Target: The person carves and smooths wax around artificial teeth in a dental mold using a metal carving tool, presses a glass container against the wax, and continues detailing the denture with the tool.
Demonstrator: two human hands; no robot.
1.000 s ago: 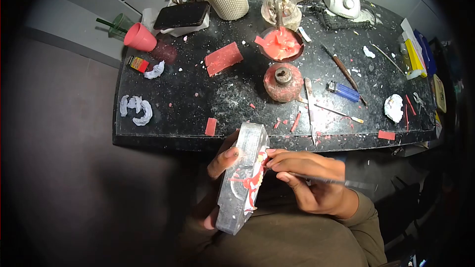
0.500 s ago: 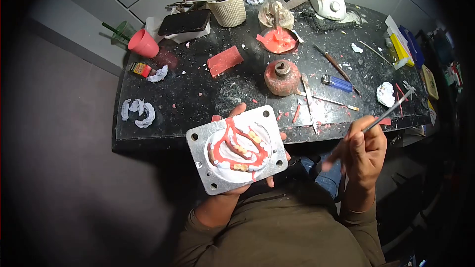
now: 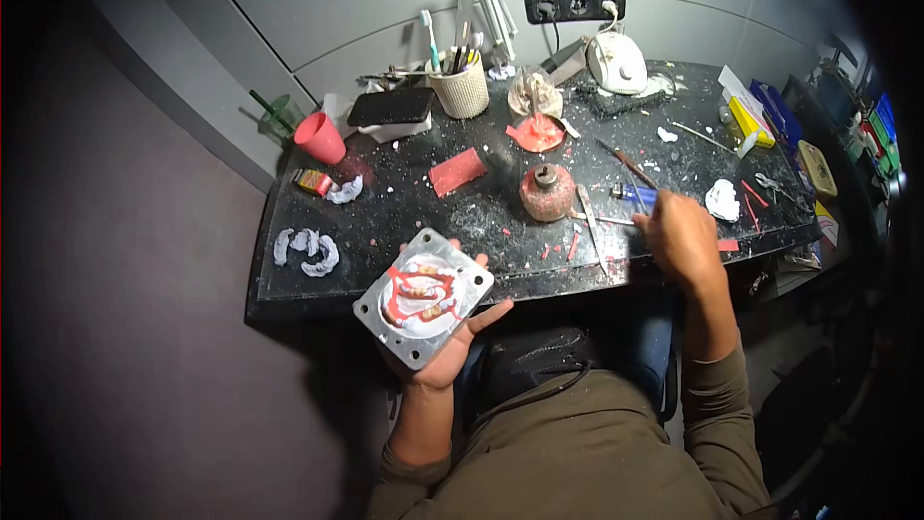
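My left hand (image 3: 448,356) supports a metal dental flask half (image 3: 460,306) from below, tilted, with the thumb stretched out to the right. White plaster fills the flask, with red wax (image 3: 393,300) and tooth-coloured teeth set in it. My right hand (image 3: 681,236) is over the right part of the bench, fingers pinched and pointing left. A thin metal tool (image 3: 636,189) runs up from its fingertips, partly hidden. Close to those fingers are a blue lighter (image 3: 624,193), a brown-handled knife (image 3: 630,167) and the end of a metal spatula (image 3: 604,220).
A spirit burner (image 3: 548,195) stands mid-bench, beside a flat blade (image 3: 590,221). Behind it is a pan of pink wax (image 3: 537,133). A pink wax sheet (image 3: 458,172), a pink cup (image 3: 320,139) and white plaster pieces (image 3: 320,255) lie left. A tool holder (image 3: 460,91) stands at the back.
My left hand has moved the flask left and turned it. My right hand has swung left and forward onto the bench by the lighter, and the view has tipped up.
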